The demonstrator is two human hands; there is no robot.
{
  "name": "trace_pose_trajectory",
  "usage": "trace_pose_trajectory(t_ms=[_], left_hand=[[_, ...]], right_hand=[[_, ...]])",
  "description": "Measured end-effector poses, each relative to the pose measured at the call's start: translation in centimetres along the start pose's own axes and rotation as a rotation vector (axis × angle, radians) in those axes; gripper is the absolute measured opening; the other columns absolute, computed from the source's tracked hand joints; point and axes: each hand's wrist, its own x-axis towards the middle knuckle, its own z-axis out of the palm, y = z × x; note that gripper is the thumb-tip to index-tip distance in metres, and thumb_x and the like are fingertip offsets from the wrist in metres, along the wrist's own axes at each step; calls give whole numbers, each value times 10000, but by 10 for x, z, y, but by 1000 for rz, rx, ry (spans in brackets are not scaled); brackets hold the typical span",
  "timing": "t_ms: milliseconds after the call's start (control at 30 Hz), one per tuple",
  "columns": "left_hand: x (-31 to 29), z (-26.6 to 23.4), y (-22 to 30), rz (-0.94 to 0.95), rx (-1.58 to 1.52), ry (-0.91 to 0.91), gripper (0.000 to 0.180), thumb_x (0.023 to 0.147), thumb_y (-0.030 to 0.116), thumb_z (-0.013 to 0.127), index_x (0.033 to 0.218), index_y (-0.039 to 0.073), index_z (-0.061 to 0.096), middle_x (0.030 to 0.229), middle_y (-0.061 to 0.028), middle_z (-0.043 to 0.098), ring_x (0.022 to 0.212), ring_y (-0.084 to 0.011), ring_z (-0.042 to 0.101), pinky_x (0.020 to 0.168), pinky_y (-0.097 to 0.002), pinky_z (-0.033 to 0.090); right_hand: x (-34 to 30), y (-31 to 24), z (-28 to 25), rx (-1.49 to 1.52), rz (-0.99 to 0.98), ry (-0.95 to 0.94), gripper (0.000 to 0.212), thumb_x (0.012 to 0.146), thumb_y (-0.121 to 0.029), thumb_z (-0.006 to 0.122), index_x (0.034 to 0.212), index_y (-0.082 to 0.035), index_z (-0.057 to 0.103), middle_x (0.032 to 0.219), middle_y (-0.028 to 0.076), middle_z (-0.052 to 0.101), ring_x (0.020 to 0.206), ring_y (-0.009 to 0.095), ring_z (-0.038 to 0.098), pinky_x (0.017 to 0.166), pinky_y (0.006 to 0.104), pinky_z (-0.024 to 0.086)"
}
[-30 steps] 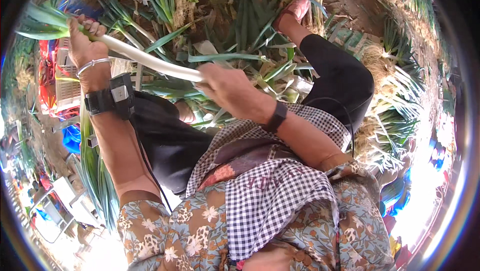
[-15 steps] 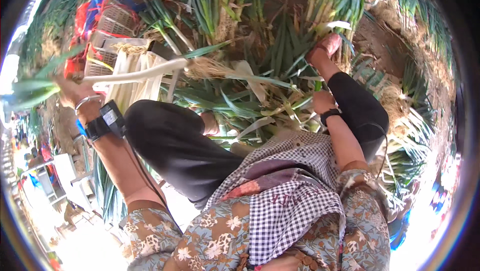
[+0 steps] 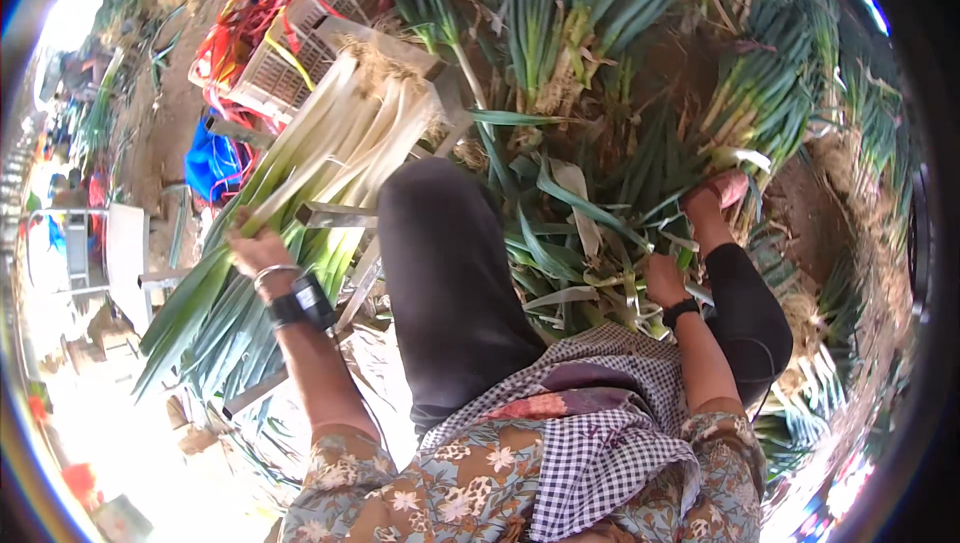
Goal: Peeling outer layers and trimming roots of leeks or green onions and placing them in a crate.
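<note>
A long green onion with a white stalk [image 3: 310, 158] lies over the bundle, and my left hand [image 3: 258, 251] is closed on it where white turns to green. Under it, peeled green onions [image 3: 385, 108] rest side by side on a low metal-framed stand [image 3: 335, 215], roots at the far end, leaves trailing toward the near left. My right hand [image 3: 665, 281] is closed beside my right knee, above a heap of stripped leaves [image 3: 570, 263]. Something green shows at its fingers, but I cannot make out what it grips.
Beyond the stand sits a beige plastic crate [image 3: 265, 73] with red straps [image 3: 235, 48]. Unpeeled green onion bunches [image 3: 575, 18] stand ahead and to the right. My left knee [image 3: 435, 193] rises close beside the stand. A blue bag [image 3: 212, 163] hangs at its left.
My left hand has brought the held green onion from the air at the left down onto the bundle. My view has turned left. My right hand stays near my right knee, still closed.
</note>
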Motion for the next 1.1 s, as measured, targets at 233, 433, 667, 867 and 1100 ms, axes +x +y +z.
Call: trace_pose_trajectory(t_ms=[233,433,667,867,1100], left_hand=[[-34,94,1,-802,-237,244,402,979,293,467,1119,-69,572,1004,-161,642,881,-276,639,778,-381,561],[-28,81,19,-1085,-633,-548,323,971,223,483,1045,-76,579,998,-256,649,907,-347,662,793,-464,568],[5,86,84,-186,19,-516,226,939,181,532,1038,10,643,932,-133,687,829,-235,677,757,-356,561],[-44,155,234,-158,-302,-871,375,967,279,493,1170,-20,594,1024,-136,671,925,-215,656,851,-327,514],[-189,258,291,-439,-556,-1413,367,969,250,496,1231,-3,546,1128,-151,639,1025,-225,622,913,-337,496]], right_hand=[[1,-7,-14,-72,-21,-16,134,817,-72,557,869,46,594,867,282,611,828,449,592,711,535,476],[11,-2,-3,-72,0,-56,152,829,-41,562,918,75,604,901,298,619,871,435,624,727,494,520],[28,1,-3,97,-56,113,153,845,-40,490,933,62,563,934,284,594,880,449,577,749,528,464],[68,-6,2,266,-140,208,167,889,-108,481,924,28,572,930,250,599,897,427,572,785,505,455],[115,-20,-26,673,47,532,253,958,-191,484,1020,26,597,926,221,611,904,408,577,763,493,452]])
